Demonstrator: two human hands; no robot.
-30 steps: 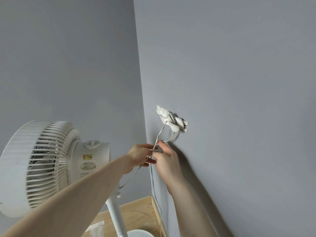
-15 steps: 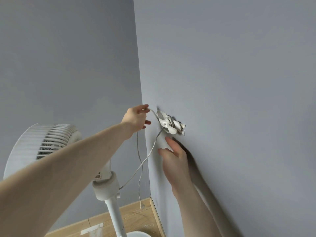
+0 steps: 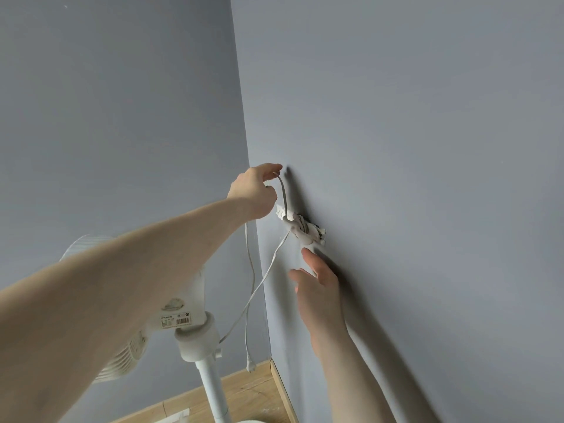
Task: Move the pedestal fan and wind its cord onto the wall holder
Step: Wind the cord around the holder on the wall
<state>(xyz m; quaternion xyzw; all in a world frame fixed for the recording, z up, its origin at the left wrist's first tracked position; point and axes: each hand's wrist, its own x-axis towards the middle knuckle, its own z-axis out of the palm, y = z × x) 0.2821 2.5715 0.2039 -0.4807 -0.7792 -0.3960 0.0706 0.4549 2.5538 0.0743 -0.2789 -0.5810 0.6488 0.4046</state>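
Observation:
A white wall holder [image 3: 302, 228] sticks out of the grey right wall, with several turns of white cord wound on it. My left hand [image 3: 254, 187] is above and left of the holder, pinching the cord [image 3: 283, 190] and holding it up over the holder's top. From this hand the cord's free end hangs down to its plug [image 3: 251, 365]. My right hand [image 3: 317, 279] rests flat on the wall just below the holder, fingers apart, holding nothing. The white pedestal fan [image 3: 189, 328] stands at the lower left, its head largely hidden behind my left forearm.
Two grey walls meet in a corner [image 3: 244, 123] just left of the holder. A wooden floor [image 3: 244, 395] and a wooden skirting strip [image 3: 282, 389] show at the bottom. The fan's pole [image 3: 213, 392] stands close to the corner.
My left hand has lifted the cord from below the holder to above it, drawing a loop upward. My right hand let go of the cord and now lies flat under the holder.

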